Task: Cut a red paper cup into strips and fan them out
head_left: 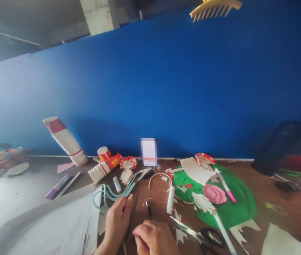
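Observation:
My left hand is low in the middle, beside a looped light-blue cord. Its fingers are bent together, and whatever may be in them is hidden. To its right, my right hand has curled fingers with the knuckles up; their inner side cannot be seen. Just beyond it lies a small dark pen. A white glue stick is farther right, with scissors with dark handles lying part open below it. Paper cut-outs, one a white figure, lie on a green round sheet.
Stacked paper cups lean on the blue partition at left; red cups lie nearby. A large white board covers the lower left. Markers, paper scraps and a pink paper oval are at right. A dark container stands far right.

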Tool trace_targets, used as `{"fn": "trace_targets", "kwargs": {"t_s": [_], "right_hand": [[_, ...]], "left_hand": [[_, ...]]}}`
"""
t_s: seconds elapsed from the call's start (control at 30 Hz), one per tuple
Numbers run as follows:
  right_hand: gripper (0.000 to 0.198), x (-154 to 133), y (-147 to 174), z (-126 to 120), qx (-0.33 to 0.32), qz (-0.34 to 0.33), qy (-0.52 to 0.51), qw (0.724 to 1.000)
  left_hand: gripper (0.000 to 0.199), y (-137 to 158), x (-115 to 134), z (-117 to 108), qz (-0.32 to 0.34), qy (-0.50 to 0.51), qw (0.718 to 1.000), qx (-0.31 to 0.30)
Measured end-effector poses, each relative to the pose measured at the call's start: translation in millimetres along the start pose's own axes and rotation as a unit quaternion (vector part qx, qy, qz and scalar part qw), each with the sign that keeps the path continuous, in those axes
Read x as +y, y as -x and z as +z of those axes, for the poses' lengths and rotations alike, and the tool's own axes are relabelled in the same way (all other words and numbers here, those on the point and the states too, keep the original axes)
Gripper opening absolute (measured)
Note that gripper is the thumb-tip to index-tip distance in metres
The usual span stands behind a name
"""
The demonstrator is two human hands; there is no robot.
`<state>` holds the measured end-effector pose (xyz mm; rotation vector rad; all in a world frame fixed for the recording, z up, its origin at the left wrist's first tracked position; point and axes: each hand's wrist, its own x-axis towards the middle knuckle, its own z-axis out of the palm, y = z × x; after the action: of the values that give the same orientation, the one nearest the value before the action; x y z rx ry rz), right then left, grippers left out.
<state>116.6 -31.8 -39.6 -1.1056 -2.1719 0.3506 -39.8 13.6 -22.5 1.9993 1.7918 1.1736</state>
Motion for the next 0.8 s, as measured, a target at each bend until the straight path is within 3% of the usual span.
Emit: {"fn": "trace_targets", "kwargs": {"t_s": [0.3, 0.47, 0.63, 0.8], "right_hand": [[0.021, -12, -2, -18, -0.047, 0.053, -0.025, 0.997], [0.020, -12, -1, -23, -0.056, 0.028, -0.007, 0.998], [0.014, -5, -3, -18, -0.075, -0.019, 0.027, 0.997], [0.013, 8, -1, -1, -0.081, -0.015, 0.045, 0.996]], "left_hand": [[0.038, 3, 5, -6, 0.050, -0.010, 0.998, 0.043], [0.037, 14, 5, -1, 0.089, 0.018, 0.995, 0.038], [0.037, 23, 11, 2, 0.125, 0.058, 0.990, 0.043], [0.040, 27, 9, 11, 0.145, 0.036, 0.986, 0.081]]}}
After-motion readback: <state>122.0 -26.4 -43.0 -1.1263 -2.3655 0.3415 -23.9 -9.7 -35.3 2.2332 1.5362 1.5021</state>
